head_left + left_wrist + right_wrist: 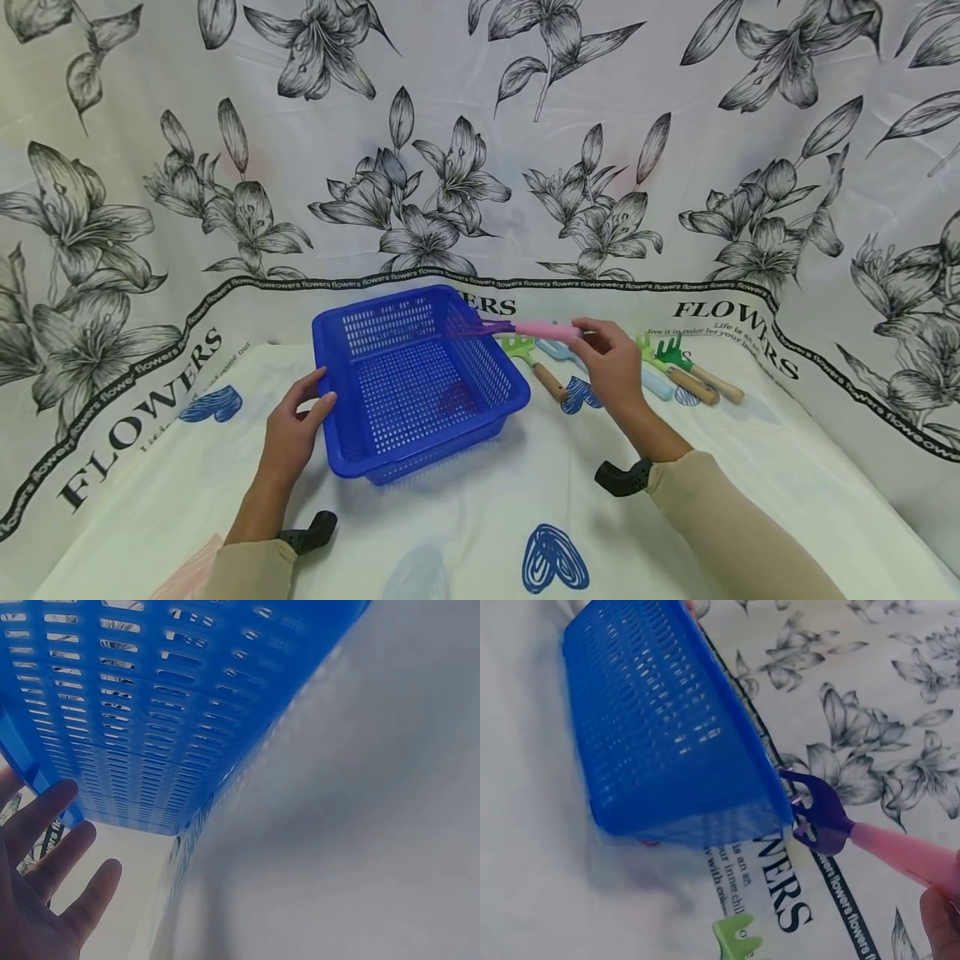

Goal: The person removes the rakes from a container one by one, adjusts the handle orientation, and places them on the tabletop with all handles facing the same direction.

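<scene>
A blue plastic basket (420, 392) with slotted walls sits slightly tilted in the middle of the head view. My left hand (296, 421) holds its left rim, thumb on the near side; in the left wrist view several fingers (56, 855) reach along the outside of the basket wall. Between thumb and fingers, my right hand (611, 358) grips the pink handle of a small purple garden rake (547, 329). The rake's purple prongs (821, 817) lie over the basket's right rim, pointing inward. A reddish patch shows through the basket floor.
Right of the basket, on the white cloth, lie a green fork with a wooden handle (551, 382), a light blue tool (553, 350), a light green tool (682, 379) and a dark green rake (712, 379). A flower-printed curtain (465, 208) hangs behind.
</scene>
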The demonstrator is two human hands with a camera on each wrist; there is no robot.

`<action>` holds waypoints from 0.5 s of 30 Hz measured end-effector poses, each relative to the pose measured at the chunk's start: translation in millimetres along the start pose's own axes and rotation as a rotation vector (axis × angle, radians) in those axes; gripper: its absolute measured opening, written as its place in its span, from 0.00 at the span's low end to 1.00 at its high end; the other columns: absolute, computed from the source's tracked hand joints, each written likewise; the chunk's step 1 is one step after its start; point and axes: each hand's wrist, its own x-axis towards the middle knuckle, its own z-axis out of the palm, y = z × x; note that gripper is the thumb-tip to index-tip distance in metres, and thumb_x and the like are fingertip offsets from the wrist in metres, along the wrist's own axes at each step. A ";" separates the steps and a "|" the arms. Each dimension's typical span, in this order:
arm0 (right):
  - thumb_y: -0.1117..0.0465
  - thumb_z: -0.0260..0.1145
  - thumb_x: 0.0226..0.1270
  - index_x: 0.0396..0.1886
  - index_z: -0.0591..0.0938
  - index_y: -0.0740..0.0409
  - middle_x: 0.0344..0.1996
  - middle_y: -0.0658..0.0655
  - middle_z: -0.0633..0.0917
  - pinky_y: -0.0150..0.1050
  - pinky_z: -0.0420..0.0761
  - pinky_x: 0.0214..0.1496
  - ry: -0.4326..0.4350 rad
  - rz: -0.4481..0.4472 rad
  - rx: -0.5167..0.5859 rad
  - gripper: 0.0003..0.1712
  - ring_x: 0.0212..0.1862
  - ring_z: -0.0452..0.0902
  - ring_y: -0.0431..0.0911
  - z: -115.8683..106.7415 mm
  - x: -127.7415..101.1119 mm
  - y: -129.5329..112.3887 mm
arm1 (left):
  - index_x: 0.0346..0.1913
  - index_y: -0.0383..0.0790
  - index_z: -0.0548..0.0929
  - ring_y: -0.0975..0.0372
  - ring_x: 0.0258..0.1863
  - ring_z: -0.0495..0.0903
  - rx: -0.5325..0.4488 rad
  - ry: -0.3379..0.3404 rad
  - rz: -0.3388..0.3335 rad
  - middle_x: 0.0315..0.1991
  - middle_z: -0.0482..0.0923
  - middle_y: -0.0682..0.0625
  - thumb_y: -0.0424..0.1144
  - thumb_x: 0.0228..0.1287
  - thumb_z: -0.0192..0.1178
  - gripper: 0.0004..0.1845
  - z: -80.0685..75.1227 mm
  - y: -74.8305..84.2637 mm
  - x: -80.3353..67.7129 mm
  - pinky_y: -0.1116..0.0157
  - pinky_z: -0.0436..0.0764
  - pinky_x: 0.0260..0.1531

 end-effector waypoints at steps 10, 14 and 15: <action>0.63 0.66 0.68 0.53 0.82 0.62 0.44 0.58 0.82 0.25 0.80 0.43 0.073 0.009 0.037 0.16 0.38 0.82 0.39 -19.2 -11.8 16.0 | 0.73 0.45 0.65 0.46 0.63 0.68 0.001 -0.001 0.005 0.62 0.72 0.37 0.52 0.73 0.52 0.30 0.3 -2.1 0.6 0.44 0.71 0.57; 0.67 0.64 0.68 0.54 0.81 0.65 0.45 0.61 0.81 0.23 0.78 0.44 0.066 0.027 0.011 0.16 0.39 0.81 0.40 -25.9 -18.1 9.0 | 0.73 0.45 0.65 0.46 0.63 0.68 -0.003 -0.002 0.002 0.62 0.72 0.37 0.52 0.73 0.52 0.30 0.0 -1.4 0.1 0.44 0.70 0.57; 0.68 0.64 0.68 0.54 0.81 0.66 0.45 0.62 0.81 0.23 0.78 0.44 0.065 0.028 0.002 0.16 0.39 0.81 0.41 -27.9 -20.0 5.1 | 0.73 0.45 0.65 0.46 0.63 0.68 -0.004 -0.003 0.002 0.62 0.71 0.37 0.52 0.73 0.52 0.30 -0.2 -1.2 0.1 0.44 0.70 0.57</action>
